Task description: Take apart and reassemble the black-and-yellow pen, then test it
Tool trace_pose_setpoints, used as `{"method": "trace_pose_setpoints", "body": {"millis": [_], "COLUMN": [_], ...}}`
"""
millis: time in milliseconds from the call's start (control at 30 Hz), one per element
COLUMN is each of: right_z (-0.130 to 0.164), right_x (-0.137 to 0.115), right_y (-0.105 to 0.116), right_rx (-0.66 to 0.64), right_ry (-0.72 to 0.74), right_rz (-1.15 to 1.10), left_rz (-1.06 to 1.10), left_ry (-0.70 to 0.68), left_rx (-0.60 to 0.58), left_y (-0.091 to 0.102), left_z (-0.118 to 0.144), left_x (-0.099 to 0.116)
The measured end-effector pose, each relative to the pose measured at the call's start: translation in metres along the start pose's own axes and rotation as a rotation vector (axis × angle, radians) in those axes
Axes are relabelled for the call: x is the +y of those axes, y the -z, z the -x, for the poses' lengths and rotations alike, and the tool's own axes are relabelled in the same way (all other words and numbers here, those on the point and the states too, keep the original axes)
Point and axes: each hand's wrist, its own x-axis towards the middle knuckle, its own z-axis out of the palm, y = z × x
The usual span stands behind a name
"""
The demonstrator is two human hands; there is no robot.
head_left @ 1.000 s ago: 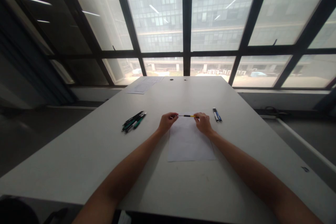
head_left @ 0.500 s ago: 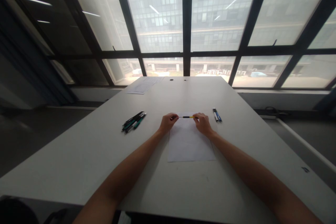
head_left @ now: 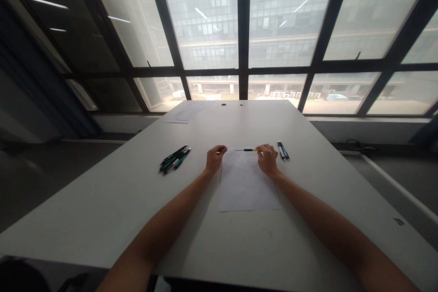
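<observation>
My right hand (head_left: 267, 159) pinches a yellow and black pen (head_left: 249, 149) by its right end. The pen lies level above the top of a white sheet of paper (head_left: 249, 187), and a thin refill-like rod sticks out of it to the left. My left hand (head_left: 215, 159) is closed at the sheet's upper left corner, its fingertips pinching a small dark piece (head_left: 219, 151), possibly a pen part. A gap separates that piece from the rod's tip.
On the left lies a pile of several black and green pens (head_left: 174, 159). A few blue and white pens (head_left: 283, 150) lie right of my right hand. Printed papers (head_left: 185, 112) rest at the white table's (head_left: 102, 210) far left, with tall windows behind.
My hands have drawn apart, the left one to the left and the right one slightly right. The pen's rod has come free of the left fingers, and more of it shows.
</observation>
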Motion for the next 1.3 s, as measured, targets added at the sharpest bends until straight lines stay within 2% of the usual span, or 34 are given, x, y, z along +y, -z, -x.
{"method": "trace_pose_setpoints", "body": {"millis": [167, 300, 600, 700, 833, 967, 1300], "right_z": [0.0, 0.0, 0.002, 0.003, 0.003, 0.002, 0.001], "right_x": [0.001, 0.001, -0.007, -0.008, -0.009, -0.008, -0.005], "right_y": [-0.001, -0.001, 0.002, 0.002, 0.001, -0.001, 0.001], "right_rx": [0.015, -0.011, -0.122, -0.149, -0.178, -0.17, -0.126], "right_ry": [-0.02, -0.001, 0.113, 0.151, 0.169, 0.171, 0.112], "right_rz": [-0.001, -0.01, -0.034, -0.032, -0.023, -0.022, -0.039], "left_rz": [0.032, 0.028, -0.106, -0.132, -0.191, -0.21, -0.182], "left_ry": [0.049, 0.021, -0.172, -0.232, -0.266, -0.268, -0.23], "left_rx": [0.045, 0.046, -0.05, -0.119, -0.237, -0.302, -0.252], "left_y": [0.0, 0.0, -0.001, -0.001, -0.003, -0.004, -0.002], "left_z": [-0.001, 0.001, 0.008, 0.009, 0.009, 0.008, 0.006], "left_x": [-0.002, 0.002, 0.015, 0.017, 0.016, 0.013, 0.005]}}
